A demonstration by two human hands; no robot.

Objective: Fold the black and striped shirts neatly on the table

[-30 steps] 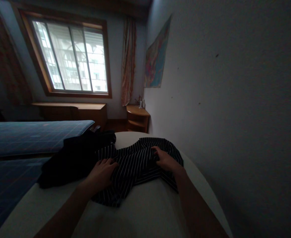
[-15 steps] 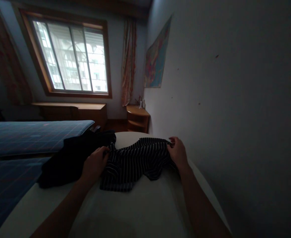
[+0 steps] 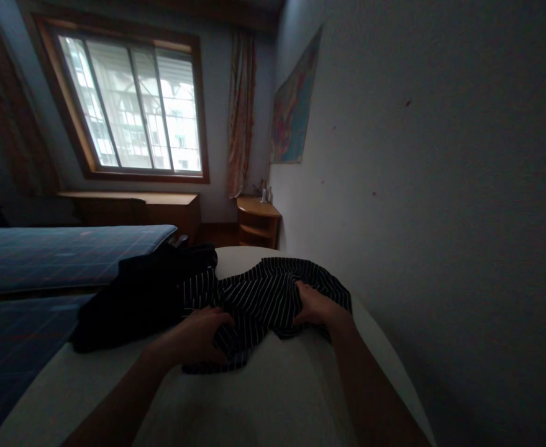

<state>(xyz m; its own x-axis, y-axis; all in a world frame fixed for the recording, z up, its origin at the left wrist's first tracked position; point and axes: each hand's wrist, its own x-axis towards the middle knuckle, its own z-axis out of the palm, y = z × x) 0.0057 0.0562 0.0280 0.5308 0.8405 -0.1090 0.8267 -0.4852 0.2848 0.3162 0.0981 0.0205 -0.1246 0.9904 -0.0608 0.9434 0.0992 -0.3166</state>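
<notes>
A rumpled striped garment (image 3: pixel 263 301) is laid on the pale table (image 3: pixel 273 403), against black clothing (image 3: pixel 137 298); its near left part is touched by the left hand (image 3: pixel 197 335), its right part by the right hand (image 3: pixel 318 305) — thumbs and fingers are held apart.

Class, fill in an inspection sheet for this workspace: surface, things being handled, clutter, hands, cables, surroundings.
Surface: pale table, curved edge.
Things being handled: dark striped garment, rumpled.
Clutter: black cloth left of the garment; their boundary is hard to see.
Hands: left hand at the garment's near left part, right hand at its right part; thumb and fingers apart on both.
Cables: nothing seen.
Surroundings: window, wall map, corner shelf.
</notes>
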